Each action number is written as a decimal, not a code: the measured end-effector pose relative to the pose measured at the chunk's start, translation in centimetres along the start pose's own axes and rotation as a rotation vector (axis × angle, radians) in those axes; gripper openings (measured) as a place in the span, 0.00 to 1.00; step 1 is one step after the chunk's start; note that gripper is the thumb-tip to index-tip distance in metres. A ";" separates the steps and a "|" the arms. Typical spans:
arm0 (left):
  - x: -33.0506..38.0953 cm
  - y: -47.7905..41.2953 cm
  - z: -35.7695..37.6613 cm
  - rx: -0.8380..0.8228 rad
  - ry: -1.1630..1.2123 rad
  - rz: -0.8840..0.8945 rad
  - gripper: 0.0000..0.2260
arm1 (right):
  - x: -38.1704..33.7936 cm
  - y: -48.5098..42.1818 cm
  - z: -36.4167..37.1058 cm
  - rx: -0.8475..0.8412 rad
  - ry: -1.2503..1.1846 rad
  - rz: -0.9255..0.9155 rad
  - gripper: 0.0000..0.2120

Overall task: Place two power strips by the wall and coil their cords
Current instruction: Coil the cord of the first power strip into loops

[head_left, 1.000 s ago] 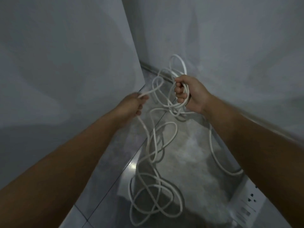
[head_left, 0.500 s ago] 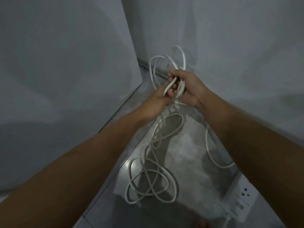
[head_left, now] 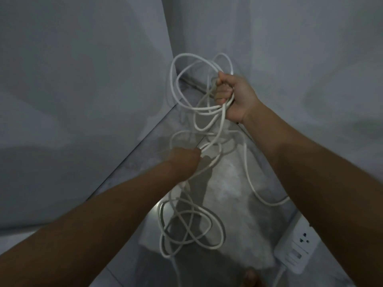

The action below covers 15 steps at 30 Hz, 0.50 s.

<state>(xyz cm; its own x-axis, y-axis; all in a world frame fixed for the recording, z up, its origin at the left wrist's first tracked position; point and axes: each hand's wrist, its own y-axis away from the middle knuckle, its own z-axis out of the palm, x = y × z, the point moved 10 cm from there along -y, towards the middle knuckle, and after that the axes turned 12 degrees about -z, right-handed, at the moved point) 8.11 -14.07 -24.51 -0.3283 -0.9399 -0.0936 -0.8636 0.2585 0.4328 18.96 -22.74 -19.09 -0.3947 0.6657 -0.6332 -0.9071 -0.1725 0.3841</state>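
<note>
Clenches loops of light, limp, tangle-prone cord (head_left: pixel 170 79) in the right grip (head_left: pixel 236 96), up beyond the power strip (head_left: pixel 296 249), holds the trailing run in the left grip (head_left: pixel 183 158), likely best retaken near those loops.

Our right hand (head_left: pixel 236 96) gripped several loops of the white cord (head_left: pixel 207 110) in a fist, raised near the corner of the room. Our left hand (head_left: pixel 184 160), lower down, pinched a single strand. More cord lay tangled on the floor (head_left: pixel 234 204), and a white power strip (head_left: pixel 296 251) lay beside the right wall (head_left: pixel 310 59).
</note>
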 end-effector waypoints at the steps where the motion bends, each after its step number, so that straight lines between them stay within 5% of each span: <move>1: -0.6 0.1 0.1 -0.068 0.085 -0.025 0.16 | -0.3 -0.1 0.0 0.003 0.019 -0.013 0.16; 3: -2.3 0.8 1.4 -0.250 0.308 -0.099 0.15 | -0.5 -0.3 -0.1 0.003 0.079 -0.034 0.16; 7: -6.1 2.8 5.7 -0.568 0.894 -0.453 0.30 | -0.3 -0.7 -0.4 0.025 0.180 -0.062 0.16; 11: -6.3 3.9 8.8 -0.720 0.688 -0.243 0.19 | -1.4 -0.9 -1.6 0.088 0.220 -0.117 0.16; 15: -6.2 5.3 9.7 -0.883 1.044 -0.204 0.16 | -2.0 -0.7 -2.2 0.122 0.222 -0.161 0.16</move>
<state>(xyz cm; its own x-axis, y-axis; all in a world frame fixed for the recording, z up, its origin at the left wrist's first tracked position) 1.88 -4.68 -30.38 0.5478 -0.7747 0.3159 -0.2061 0.2409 0.9484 20.04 -25.58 -19.53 -0.2818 0.5000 -0.8189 -0.9415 0.0202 0.3363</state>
